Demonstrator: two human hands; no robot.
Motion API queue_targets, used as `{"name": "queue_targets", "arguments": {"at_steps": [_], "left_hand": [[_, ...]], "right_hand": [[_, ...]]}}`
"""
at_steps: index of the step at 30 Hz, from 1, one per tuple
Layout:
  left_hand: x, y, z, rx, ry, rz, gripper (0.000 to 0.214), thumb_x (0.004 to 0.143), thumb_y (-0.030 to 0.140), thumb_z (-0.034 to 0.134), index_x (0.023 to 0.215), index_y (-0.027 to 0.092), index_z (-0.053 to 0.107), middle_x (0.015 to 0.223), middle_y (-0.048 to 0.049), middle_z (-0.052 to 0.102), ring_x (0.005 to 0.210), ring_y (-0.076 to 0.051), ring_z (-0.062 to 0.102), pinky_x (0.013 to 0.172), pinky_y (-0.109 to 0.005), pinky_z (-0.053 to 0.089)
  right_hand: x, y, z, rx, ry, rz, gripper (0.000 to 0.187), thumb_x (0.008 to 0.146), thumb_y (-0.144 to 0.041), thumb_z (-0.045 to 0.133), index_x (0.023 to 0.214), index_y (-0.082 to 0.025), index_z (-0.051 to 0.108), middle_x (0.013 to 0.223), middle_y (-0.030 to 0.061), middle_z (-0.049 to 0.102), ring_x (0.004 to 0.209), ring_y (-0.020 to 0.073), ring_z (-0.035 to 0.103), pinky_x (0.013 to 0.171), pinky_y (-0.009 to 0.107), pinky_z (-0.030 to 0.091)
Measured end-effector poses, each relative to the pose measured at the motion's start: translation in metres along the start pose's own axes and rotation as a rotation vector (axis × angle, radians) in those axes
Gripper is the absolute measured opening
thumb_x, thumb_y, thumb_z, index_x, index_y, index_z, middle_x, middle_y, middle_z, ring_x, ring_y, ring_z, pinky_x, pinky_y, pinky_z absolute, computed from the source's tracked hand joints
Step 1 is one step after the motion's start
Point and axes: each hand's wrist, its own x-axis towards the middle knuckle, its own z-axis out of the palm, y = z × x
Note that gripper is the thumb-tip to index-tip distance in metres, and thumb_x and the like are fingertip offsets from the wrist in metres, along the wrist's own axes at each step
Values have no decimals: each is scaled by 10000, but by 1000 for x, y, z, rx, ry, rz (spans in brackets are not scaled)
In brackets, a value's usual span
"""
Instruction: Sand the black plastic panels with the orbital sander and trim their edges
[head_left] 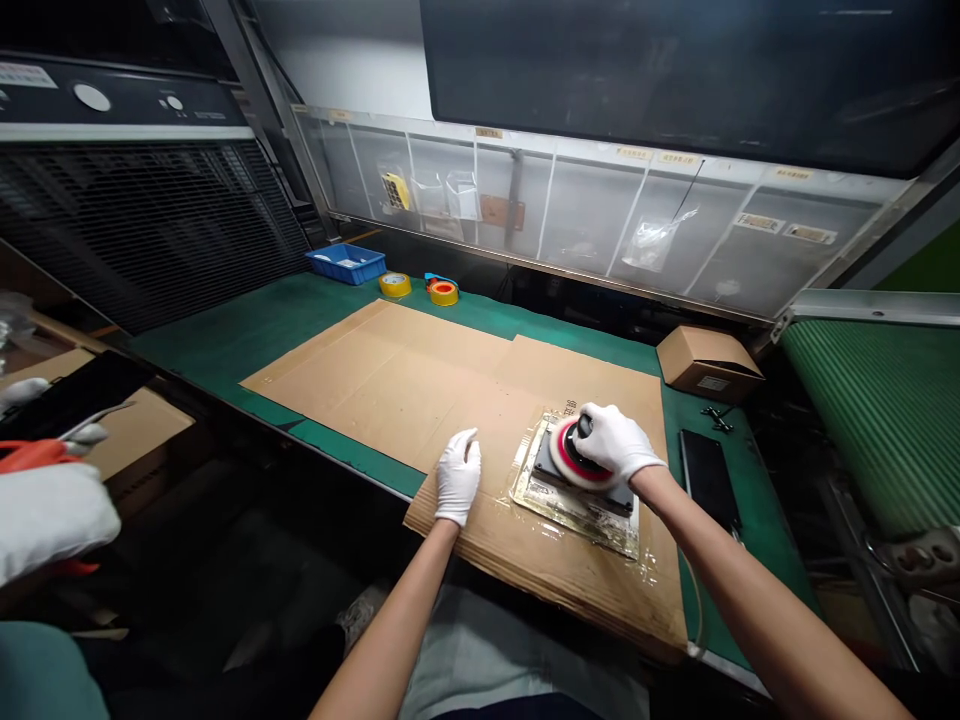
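Note:
My right hand [611, 438], in a white glove, grips a round polisher [568, 458] with a red band, a black top and a white pad. The pad lies on a dark flat panel [619, 495], covering much of it. Under the panel is a taped, smeared board [550, 512] fixed onto stacked cardboard [420, 370]. My left hand [457, 478], also gloved, rests on the cardboard left of the board. Its fingers are loosely bent, the thumb is apart, and nothing shows in it.
A co-worker's gloved hand [52, 520] is at the far left with orange-handled scissors [34, 455]. Along the back stand a blue tray [349, 262] and yellow tape rolls [395, 285]. To the right are a cardboard box [705, 362], a black panel [709, 478] and a green ribbed belt [885, 410].

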Motion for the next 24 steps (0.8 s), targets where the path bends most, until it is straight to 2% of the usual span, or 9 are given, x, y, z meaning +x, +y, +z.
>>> {"name": "queue_targets", "arguments": {"at_steps": [4,8,13,16,18,22,24], "left_hand": [[0,0,0,-11,-4,-11,270,930,211,535,1134,170,707,1202,-127,725,1137,-255,684,1091,-476,526],[0,-1,1,-17,3,-11,263,927,204,541,1129,178,708,1200,-123,727,1135,-255,685,1092,-481,524],[0,-1,1,-10,-7,-18,268,929,201,548,1145,170,703,1210,-128,722,1144,-255,681,1092,-474,523],[0,0,1,-18,-6,-22,270,932,199,542,1147,162,701,1212,-130,721,1147,-254,679,1097,-473,520],[0,1,1,-21,-6,-21,270,933,198,540,1147,157,699,1210,-131,721,1147,-252,679,1096,-471,520],[-1,3,0,-18,-6,-14,263,938,201,541,1146,161,697,1201,-129,723,1138,-248,684,1081,-460,533],[-1,3,0,-15,1,-7,260,936,195,542,1143,165,698,1200,-126,725,1137,-248,685,1083,-466,532]], "right_hand": [[-3,0,-1,43,-40,-79,307,858,-447,579,1084,-263,675,1011,83,655,761,204,621,658,284,394],[-4,1,-4,-24,-13,32,315,872,-444,557,1087,-247,678,1045,113,649,786,237,643,642,298,391],[-7,8,-5,17,-42,-45,295,866,-453,576,1065,-259,676,993,85,647,779,219,631,678,295,406],[-8,10,-3,-27,-7,42,308,871,-460,551,1068,-256,671,1009,99,642,776,230,632,641,298,385],[-9,8,-1,-40,9,53,298,868,-457,543,1049,-258,670,1005,101,637,766,234,634,624,300,376],[-9,-2,2,29,-12,-75,267,859,-457,567,1029,-280,671,967,71,633,761,220,635,646,297,395],[-7,-7,1,14,-2,-29,291,869,-454,554,1068,-278,674,1006,89,633,770,231,644,636,300,393]]}}
